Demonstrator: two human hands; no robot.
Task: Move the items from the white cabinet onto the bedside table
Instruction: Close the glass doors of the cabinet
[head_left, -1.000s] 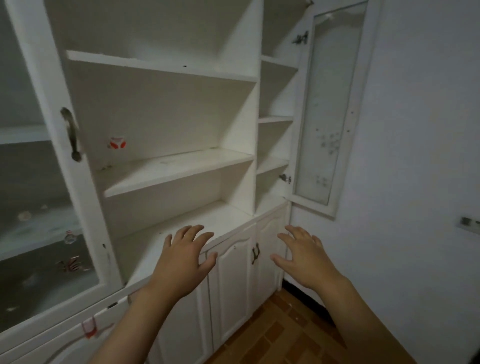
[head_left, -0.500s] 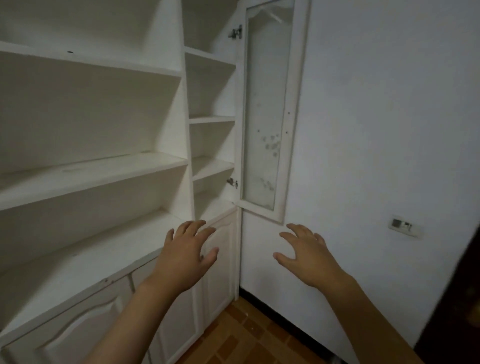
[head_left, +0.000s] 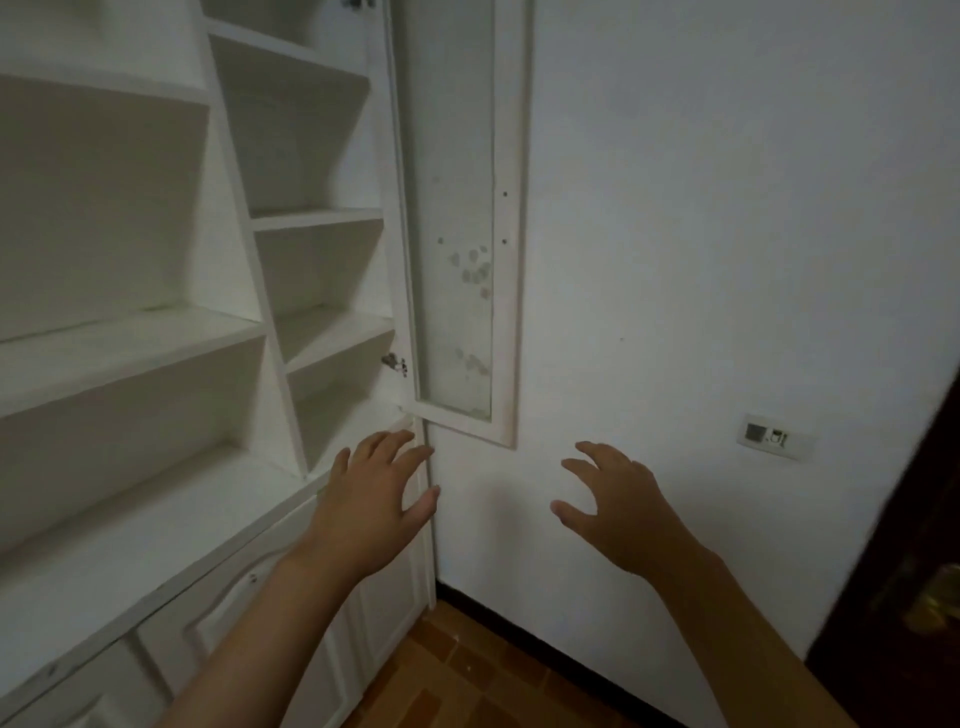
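Brown tiled floor (head_left: 467, 670) lies nearest, below two bare arms. Both the left hand (head_left: 371, 512) and right hand (head_left: 618, 506) hover empty, fingers loosely spread. Beyond the left hand stands the white cabinet (head_left: 156, 358), its glass door (head_left: 457, 218) swung against the white wall (head_left: 727, 234).

White cabinet (head_left: 130, 364) and wall (head_left: 701, 234); the cabinet's glass door (head_left: 457, 218) is grey-speckled; the floor (head_left: 467, 670) below is orange-brown tile.
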